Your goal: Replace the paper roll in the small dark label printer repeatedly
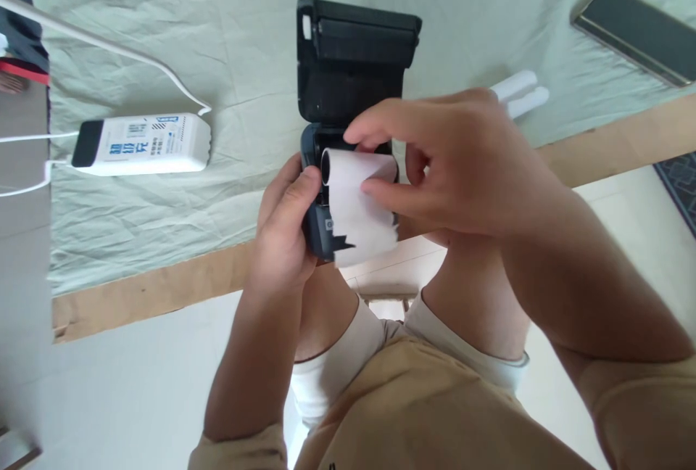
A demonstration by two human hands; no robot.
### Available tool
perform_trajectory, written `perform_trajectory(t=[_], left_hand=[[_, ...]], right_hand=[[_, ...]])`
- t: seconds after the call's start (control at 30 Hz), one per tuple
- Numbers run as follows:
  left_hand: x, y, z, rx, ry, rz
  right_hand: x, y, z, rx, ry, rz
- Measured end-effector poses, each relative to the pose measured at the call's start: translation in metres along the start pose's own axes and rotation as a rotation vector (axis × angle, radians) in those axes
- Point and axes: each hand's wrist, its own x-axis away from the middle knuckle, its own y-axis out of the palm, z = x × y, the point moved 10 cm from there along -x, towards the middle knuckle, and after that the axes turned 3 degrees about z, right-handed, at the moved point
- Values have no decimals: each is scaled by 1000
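A small dark portable printer (pixel 320 227) is in front of me, with its black lid (pixel 351 85) hinged fully back. My left hand (pixel 286 227) is closed around the printer's left side, thumb along its edge. A white paper roll (pixel 353 169) lies at the printer's open bay, its hollow core facing left. Loose paper with a torn, jagged end hangs down from it over the printer's front. My right hand (pixel 440 162) grips the roll, thumb on the front of the paper and forefinger behind it. The other right fingers are curled and partly hidden.
A white power strip (pixel 152 143) with white cables lies at left on the pale green cloth (pixel 244 35). A dark phone-like slab (pixel 641 35) is at the far right, near two white rod-shaped things (pixel 519 93). The wooden table edge (pixel 163 289) runs in front of my legs. Part of another person shows at the upper left.
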Motion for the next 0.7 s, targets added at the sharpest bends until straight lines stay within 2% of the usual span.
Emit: perform_trajectory(t=[0.07,0.13,0.2,0.23,0.3,0.43,0.5,0.57,0.67,0.7], left_hand=[[0,1,-1,40,-2,-7],[0,2,-4,63,-16,-23],[-1,1,-5,68,-9,-19],[-2,0,-5,66,2,-12],[-2,-3,-6,58,13,-1],[-3,-2,-9,48,-16,-11],[-3,-2,-9,48,-25,-7],[-3,-1,-9,44,-34,-1],[-2,-1,-9,10,-57,1],[-2,-2,-9,-3,-62,5]], right_hand=[[9,-20,8,-382,-16,221],[21,-30,37,-745,67,446],[30,-23,72,-913,233,563],[32,-18,85,-913,309,572],[35,-17,100,-774,361,579],[28,-31,98,-260,227,509],[22,-31,97,-72,175,438],[18,-27,100,36,175,370],[23,-22,108,130,279,282],[26,-24,105,141,275,267]])
